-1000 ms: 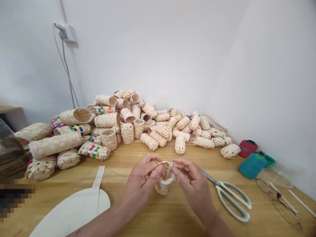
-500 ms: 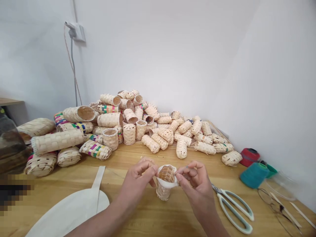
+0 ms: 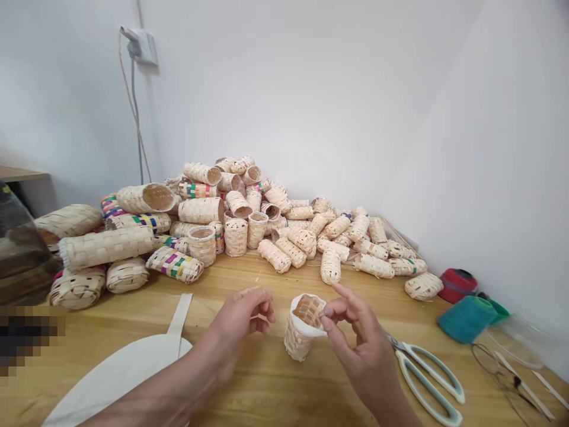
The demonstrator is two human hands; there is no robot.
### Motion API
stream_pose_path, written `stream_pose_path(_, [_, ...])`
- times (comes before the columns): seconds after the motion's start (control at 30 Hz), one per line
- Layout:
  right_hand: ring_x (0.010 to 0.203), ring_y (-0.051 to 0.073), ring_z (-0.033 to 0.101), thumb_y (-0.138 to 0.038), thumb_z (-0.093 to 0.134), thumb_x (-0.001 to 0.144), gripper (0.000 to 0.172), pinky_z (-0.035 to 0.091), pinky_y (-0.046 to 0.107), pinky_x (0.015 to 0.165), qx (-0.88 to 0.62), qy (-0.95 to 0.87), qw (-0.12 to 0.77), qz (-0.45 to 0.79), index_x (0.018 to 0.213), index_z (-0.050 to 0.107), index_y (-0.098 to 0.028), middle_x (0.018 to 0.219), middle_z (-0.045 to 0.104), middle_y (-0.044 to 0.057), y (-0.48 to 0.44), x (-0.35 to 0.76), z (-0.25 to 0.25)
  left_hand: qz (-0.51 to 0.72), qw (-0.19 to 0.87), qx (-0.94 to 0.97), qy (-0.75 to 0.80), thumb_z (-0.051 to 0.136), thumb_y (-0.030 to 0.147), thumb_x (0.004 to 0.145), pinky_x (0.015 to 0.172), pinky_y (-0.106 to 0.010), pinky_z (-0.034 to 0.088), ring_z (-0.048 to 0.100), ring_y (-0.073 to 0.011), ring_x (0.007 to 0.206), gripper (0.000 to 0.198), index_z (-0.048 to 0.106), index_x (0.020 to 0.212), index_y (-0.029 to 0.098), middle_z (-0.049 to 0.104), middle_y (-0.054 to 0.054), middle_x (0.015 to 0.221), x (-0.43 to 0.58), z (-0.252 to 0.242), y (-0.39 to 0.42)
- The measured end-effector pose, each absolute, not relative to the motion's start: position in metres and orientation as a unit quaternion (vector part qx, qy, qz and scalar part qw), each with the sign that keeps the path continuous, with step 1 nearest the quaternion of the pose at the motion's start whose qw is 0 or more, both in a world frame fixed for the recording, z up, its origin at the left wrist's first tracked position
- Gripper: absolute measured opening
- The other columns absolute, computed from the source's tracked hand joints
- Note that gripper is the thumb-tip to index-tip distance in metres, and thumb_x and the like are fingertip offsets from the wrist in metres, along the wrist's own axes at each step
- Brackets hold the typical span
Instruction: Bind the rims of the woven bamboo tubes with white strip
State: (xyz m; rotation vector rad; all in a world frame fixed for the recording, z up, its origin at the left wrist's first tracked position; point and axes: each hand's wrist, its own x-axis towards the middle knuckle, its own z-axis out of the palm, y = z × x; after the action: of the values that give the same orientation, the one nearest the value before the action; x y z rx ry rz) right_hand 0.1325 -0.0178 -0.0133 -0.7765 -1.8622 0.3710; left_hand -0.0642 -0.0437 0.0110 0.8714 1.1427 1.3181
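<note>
A small woven basket (image 3: 299, 341) of pale strips, with a white band around its mouth, is in front of me, tilted a little with its opening up. My right hand (image 3: 358, 341) pinches thumb and index finger at the right side of the rim. Whether a needle or thread is also in that pinch is too small to tell. My left hand (image 3: 249, 317) is left of the basket and apart from it, fingers loosely bent, thumb and fingers separated, holding nothing visible. Scissors (image 3: 429, 379) with pale handles lie beside my right hand.
A heap of woven baskets (image 3: 202, 210) stretches along the wall. A white oval piece (image 3: 120, 370) with a strip (image 3: 181, 314) across it lies at left. Teal thread (image 3: 466, 318), red thread (image 3: 459, 284) and eyeglasses (image 3: 493, 365) are at right.
My left hand has come off the basket rim and moved left, its fingers parting. My right hand stays at the rim. The camera view has shifted slightly.
</note>
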Motion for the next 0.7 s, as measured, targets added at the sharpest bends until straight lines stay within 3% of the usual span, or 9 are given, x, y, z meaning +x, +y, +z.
stream_pose_path(0.1, [0.076, 0.012, 0.059, -0.017, 0.052, 0.087, 0.045, 0.049, 0.026, 0.074, -0.317, -0.78, 0.509, 0.178, 0.129, 0.041, -0.029, 0.083, 0.06, -0.002, -0.018, 0.133, -0.011, 0.535, 0.575, 0.353, 0.509, 0.049, 0.028, 0.07, 0.054, -0.026, 0.04, 0.048, -0.0148, 0.062, 0.022, 0.042, 0.053, 0.017, 0.045, 0.0, 0.062, -0.071, 0.007, -0.039])
stream_pose_path(0.17, [0.076, 0.012, 0.059, -0.018, 0.052, 0.088, 0.044, 0.05, 0.025, 0.074, -0.32, -0.778, 0.504, 0.197, 0.129, 0.041, -0.03, 0.083, 0.06, -0.002, -0.019, 0.133, -0.01, 0.529, 0.531, 0.376, 0.545, 0.048, 0.031, 0.075, 0.057, -0.028, 0.042, 0.051, -0.0168, 0.068, 0.02, 0.048, 0.061, 0.017, 0.05, -0.002, 0.069, -0.074, 0.008, -0.037])
stream_pose_path(0.3, [0.078, 0.012, 0.06, -0.02, 0.052, 0.089, 0.042, 0.05, 0.025, 0.074, -0.327, -0.775, 0.495, 0.216, 0.128, 0.042, -0.03, 0.085, 0.061, -0.001, -0.02, 0.132, -0.009, 0.545, 0.244, 0.568, 0.567, 0.046, 0.032, 0.084, 0.082, -0.037, 0.042, 0.053, -0.0217, 0.095, 0.022, 0.059, 0.097, 0.02, 0.058, -0.007, 0.102, -0.068, 0.015, -0.041])
stream_pose_path(0.4, [0.077, 0.011, 0.06, -0.02, 0.051, 0.09, 0.039, 0.05, 0.024, 0.073, -0.323, -0.774, 0.498, 0.223, 0.127, 0.043, -0.03, 0.084, 0.061, -0.002, -0.02, 0.131, -0.008, 0.483, 0.091, 0.713, 0.5, 0.051, 0.027, 0.085, 0.093, -0.04, 0.036, 0.048, -0.0234, 0.11, 0.018, 0.066, 0.096, 0.024, 0.057, -0.007, 0.114, -0.055, 0.021, -0.049])
stream_pose_path(0.53, [0.075, 0.012, 0.061, -0.021, 0.052, 0.09, 0.035, 0.05, 0.023, 0.071, -0.327, -0.771, 0.502, 0.216, 0.124, 0.047, -0.029, 0.083, 0.062, -0.002, -0.019, 0.13, -0.006, 0.427, 0.067, 0.757, 0.49, 0.057, 0.023, 0.082, 0.091, -0.042, 0.036, 0.05, -0.0253, 0.11, 0.013, 0.07, 0.081, 0.025, 0.061, -0.006, 0.109, -0.04, 0.023, -0.052])
stream_pose_path(0.7, [0.071, 0.013, 0.061, -0.022, 0.051, 0.09, 0.03, 0.05, 0.025, 0.067, -0.336, -0.769, 0.503, 0.208, 0.12, 0.049, -0.025, 0.08, 0.063, -0.001, -0.019, 0.129, -0.006, 0.4, 0.15, 0.747, 0.509, 0.058, 0.021, 0.08, 0.088, -0.039, 0.038, 0.053, -0.0241, 0.105, 0.015, 0.07, 0.07, 0.024, 0.062, -0.005, 0.103, -0.033, 0.027, -0.049])
